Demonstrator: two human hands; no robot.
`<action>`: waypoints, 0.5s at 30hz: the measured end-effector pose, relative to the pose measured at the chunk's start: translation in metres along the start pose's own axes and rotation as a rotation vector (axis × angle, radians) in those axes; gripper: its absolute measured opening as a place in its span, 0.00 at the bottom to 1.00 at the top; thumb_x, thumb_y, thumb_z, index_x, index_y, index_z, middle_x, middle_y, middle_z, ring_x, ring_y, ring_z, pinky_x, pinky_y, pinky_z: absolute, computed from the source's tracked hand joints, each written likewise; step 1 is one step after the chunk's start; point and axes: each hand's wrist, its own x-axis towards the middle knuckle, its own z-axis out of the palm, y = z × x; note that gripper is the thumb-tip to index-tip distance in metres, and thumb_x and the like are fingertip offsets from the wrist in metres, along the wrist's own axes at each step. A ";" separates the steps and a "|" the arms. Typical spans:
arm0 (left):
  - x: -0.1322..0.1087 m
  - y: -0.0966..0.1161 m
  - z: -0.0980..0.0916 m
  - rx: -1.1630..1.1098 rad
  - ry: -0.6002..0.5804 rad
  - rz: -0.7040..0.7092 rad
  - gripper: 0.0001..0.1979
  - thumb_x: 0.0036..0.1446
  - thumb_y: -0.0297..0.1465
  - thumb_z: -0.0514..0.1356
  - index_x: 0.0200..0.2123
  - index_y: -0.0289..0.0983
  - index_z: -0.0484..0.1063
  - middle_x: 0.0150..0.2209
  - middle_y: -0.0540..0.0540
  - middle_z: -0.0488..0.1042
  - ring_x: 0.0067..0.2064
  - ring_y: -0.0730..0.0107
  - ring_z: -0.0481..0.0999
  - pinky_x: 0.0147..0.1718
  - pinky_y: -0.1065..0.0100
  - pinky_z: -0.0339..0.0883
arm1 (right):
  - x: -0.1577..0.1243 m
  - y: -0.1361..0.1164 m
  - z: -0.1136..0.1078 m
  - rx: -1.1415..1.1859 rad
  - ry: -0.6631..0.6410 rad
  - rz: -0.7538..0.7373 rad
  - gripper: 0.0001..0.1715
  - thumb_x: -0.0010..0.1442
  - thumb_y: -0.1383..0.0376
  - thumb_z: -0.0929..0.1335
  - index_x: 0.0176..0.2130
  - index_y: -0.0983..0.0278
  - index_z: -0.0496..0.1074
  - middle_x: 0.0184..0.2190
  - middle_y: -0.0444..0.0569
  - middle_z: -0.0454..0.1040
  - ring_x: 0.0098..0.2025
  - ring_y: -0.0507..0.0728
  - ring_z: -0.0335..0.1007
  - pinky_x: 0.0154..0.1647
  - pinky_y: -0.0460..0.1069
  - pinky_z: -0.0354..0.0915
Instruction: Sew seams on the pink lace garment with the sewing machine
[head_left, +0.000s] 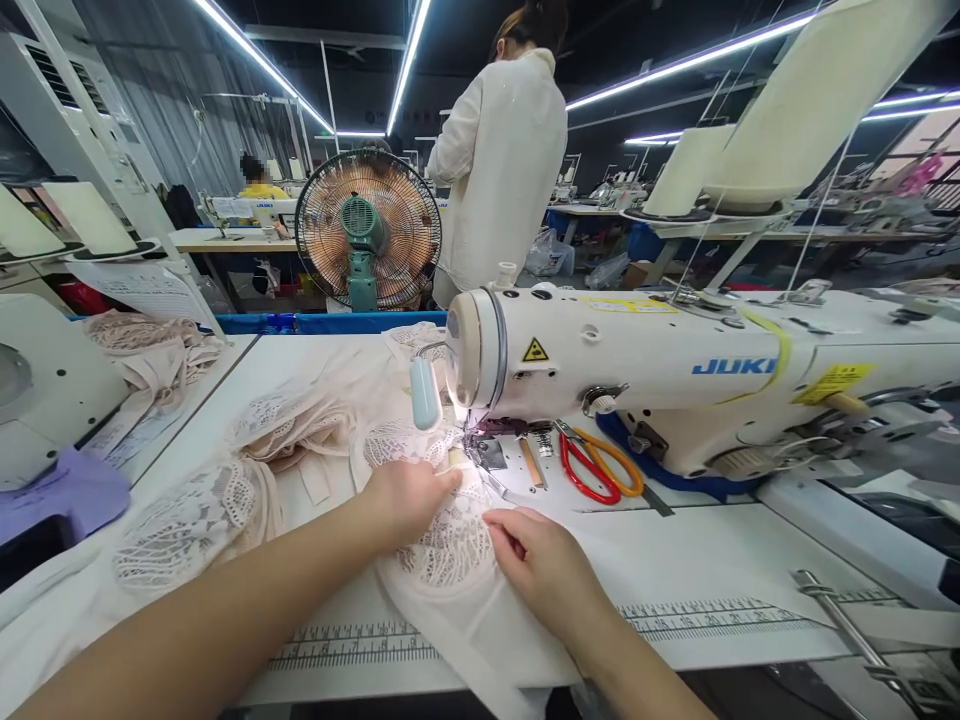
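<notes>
A pale pink lace bra (pixel 450 553) lies under the needle area of a white sewing machine (pixel 555 350), its straps trailing toward the table's front edge. My left hand (pixel 409 497) grips the lace just left of the presser foot, thumb toward the needle; its other fingers are partly hidden. Thumb and forefinger of my right hand (pixel 541 560) pinch the bra's right edge, nearer to me. A small lamp (pixel 425 393) hangs at the machine's head, and the needle area is brightly lit.
Red-handled scissors (pixel 589 474) and an orange-handled pair (pixel 621 462) lie right of the needle. Stacked lace bras (pixel 187 525) cover the table's left side. A printed ruler (pixel 360 645) runs along the front. Behind stand a fan (pixel 363 240) and a person (pixel 510 150) in white.
</notes>
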 end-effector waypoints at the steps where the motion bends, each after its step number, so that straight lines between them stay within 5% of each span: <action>1: 0.002 0.004 -0.002 0.016 -0.032 -0.017 0.34 0.46 0.26 0.59 0.58 0.44 0.59 0.34 0.43 0.74 0.28 0.58 0.74 0.23 0.68 0.60 | 0.002 0.001 0.000 -0.043 -0.006 -0.011 0.15 0.59 0.68 0.57 0.28 0.61 0.69 0.22 0.45 0.67 0.25 0.55 0.64 0.25 0.47 0.57; 5: 0.011 0.010 -0.010 0.006 -0.106 -0.034 0.39 0.43 0.23 0.59 0.62 0.38 0.54 0.31 0.41 0.76 0.29 0.56 0.74 0.22 0.68 0.61 | 0.008 0.002 -0.001 -0.203 -0.077 -0.014 0.15 0.59 0.69 0.57 0.28 0.62 0.68 0.21 0.44 0.64 0.25 0.55 0.63 0.23 0.47 0.54; 15: 0.024 0.005 -0.022 -0.064 -0.208 -0.040 0.35 0.51 0.25 0.55 0.63 0.37 0.51 0.33 0.40 0.77 0.33 0.55 0.76 0.24 0.67 0.65 | 0.015 0.004 -0.005 -0.252 -0.150 0.014 0.18 0.60 0.70 0.57 0.39 0.62 0.73 0.26 0.47 0.69 0.29 0.55 0.65 0.27 0.46 0.57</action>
